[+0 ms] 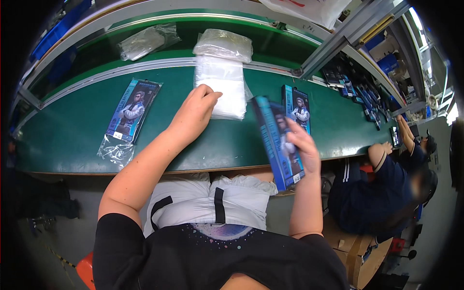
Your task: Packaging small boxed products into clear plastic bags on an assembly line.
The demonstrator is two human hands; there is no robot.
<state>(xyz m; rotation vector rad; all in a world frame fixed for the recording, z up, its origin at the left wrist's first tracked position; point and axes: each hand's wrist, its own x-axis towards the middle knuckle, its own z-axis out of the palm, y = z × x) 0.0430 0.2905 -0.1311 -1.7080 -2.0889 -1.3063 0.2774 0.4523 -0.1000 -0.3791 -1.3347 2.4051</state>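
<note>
My right hand grips a slim blue-and-black retail box with a printed figure, tilted over the table's front edge and blurred by motion. Over the stack of clear plastic bags is my left hand, its fingers pinched together at the stack's left side. How many bags those fingers hold is hidden. To the left lies a similar box inside a clear bag, whose loose end points toward me. Another such box rests on the table just beyond my right hand.
A folded bundle of bags sits behind the stack, with another plastic bundle to its left. A metal frame post rises at the right. Beyond it are many dark boxes and a co-worker. The green table ends near my lap.
</note>
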